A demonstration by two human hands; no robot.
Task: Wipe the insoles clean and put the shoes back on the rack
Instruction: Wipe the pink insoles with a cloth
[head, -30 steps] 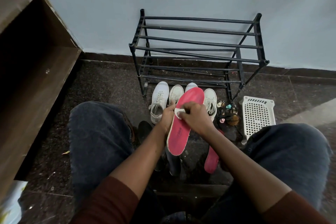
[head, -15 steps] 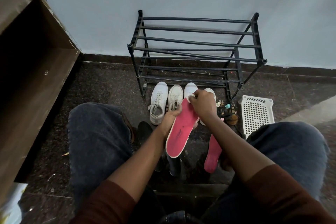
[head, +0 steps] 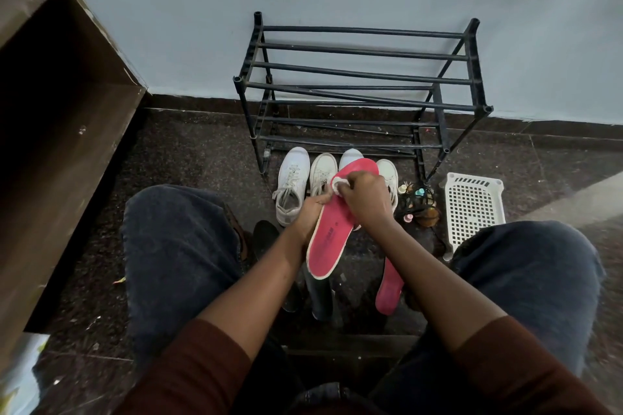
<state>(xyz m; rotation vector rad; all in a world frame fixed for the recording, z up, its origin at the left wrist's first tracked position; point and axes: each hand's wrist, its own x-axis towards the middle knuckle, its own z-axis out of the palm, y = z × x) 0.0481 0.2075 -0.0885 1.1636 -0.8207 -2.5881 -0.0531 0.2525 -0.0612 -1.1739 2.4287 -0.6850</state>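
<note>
Pink insole (head: 332,236): held above the floor between the knees, toe end up toward the rack, heel end down and nearer, printed face up.
Left hand (head: 312,212): curled round the insole's left edge near mid-length, bracing it from beneath.
Right hand (head: 365,202): fingers bunched round a white wipe (head: 338,184), pressed to the insole's forefoot.
Step in hand: wiping, by the look of it. Best done in long strokes from toe to heel, with firm backing from below so the foam does not buckle. Fresh fold of the wipe once soiled; edges and heel worth a pass too.
Second pink insole (head: 389,290): on the floor under the right forearm, upper part covered.
White sneakers (head: 291,189): four in a row on the floor just in front of the rack, the right two partly behind the insole and hands.
Shoe rack (head: 364,81): black, barred, against the wall; sneakers not yet back on it.
Hard to tell: whether the second insole is already clean. Dark shapes (head: 266,236) on the floor between the legs, possibly more insoles. Small clutter (head: 418,205) beside the white plastic basket (head: 473,209), too small to name. Underside of the held insole hidden.
</note>
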